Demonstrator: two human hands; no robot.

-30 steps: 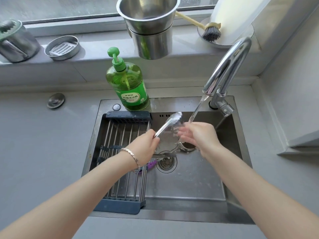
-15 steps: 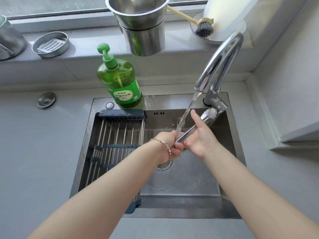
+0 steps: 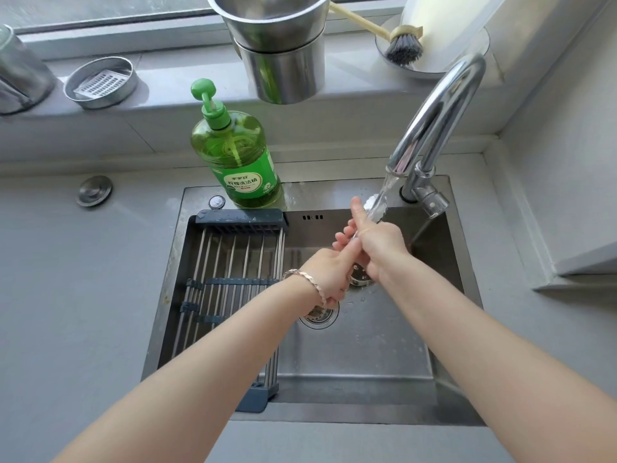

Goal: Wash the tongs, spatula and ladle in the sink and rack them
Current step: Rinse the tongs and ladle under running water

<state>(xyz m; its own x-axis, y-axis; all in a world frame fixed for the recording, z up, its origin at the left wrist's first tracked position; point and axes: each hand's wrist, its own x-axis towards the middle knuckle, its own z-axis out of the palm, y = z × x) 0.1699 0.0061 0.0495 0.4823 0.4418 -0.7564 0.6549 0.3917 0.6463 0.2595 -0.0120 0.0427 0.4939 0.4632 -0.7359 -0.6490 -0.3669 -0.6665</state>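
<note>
Left hand (image 3: pixel 329 274): fingers curled round the lower end of the tongs (image 3: pixel 374 208), above the middle of the sink (image 3: pixel 467 262) (bracelet on the wrist).
Right hand (image 3: pixel 379 243): wrapped round the tongs' shaft, thumb stretched up along it.
Tongs: tilted, scalloped tip in the faucet (image 3: pixel 434 111) stream, near the sink's back-right corner.
Soap bottle (image 3: pixel 238 155): on the sink's back rim; green label with white Chinese characters.

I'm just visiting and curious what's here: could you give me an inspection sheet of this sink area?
Surface: stainless steel sink, wet; grey countertop around it.
Job's things: shiny metal tongs under water running from the chrome tap; steel-rod drying rack over the sink's left side.
Clutter: green soap pump bottle, stacked steel pots, wooden-handled brush.
Hands: left hand and right hand both grip the tongs.
Cables: nothing seen.
Surroundings: window sill behind.
</note>
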